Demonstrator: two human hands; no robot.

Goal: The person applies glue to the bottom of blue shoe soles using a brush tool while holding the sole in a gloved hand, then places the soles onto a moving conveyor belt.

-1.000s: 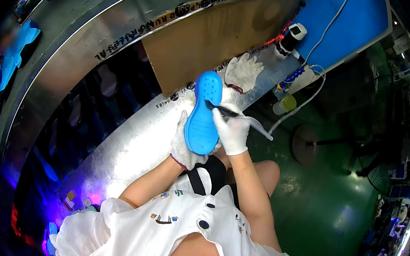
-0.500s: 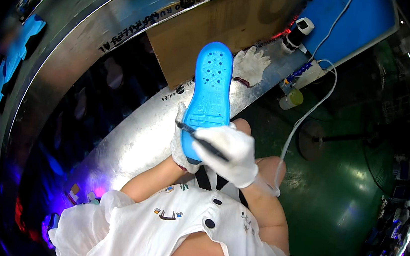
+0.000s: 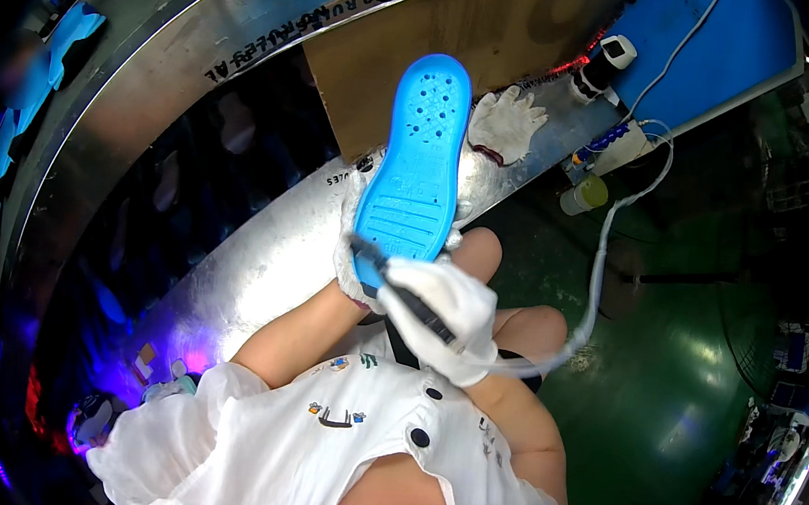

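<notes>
A bright blue shoe sole [image 3: 412,179] points toe-away in front of me, with holes through its toe part and raised lines across its heel half. My left hand [image 3: 350,247], in a white knit glove, is closed round the sole from beneath; its fingertips show at the right edge. My right hand [image 3: 447,316], also white-gloved, grips a black pen-like tool [image 3: 418,313] above the heel end. The tool's blurred tip lies over the left edge of the heel; whether it touches, I cannot tell. A pale hose [image 3: 597,293] runs to my right hand.
A metal bench [image 3: 234,279] holds a spare white glove [image 3: 507,125] and a black-and-white device [image 3: 603,66]. Cardboard [image 3: 373,82] stands behind. A metal-edged conveyor [image 3: 104,112] curves along the left, carrying blue pieces [image 3: 72,35]. A yellow-lidded container [image 3: 585,195] sits beside the bench.
The sole has moved slightly farther from me. My right hand has shifted a little toward me and left with the tool, and the hose has swung into a wider curve.
</notes>
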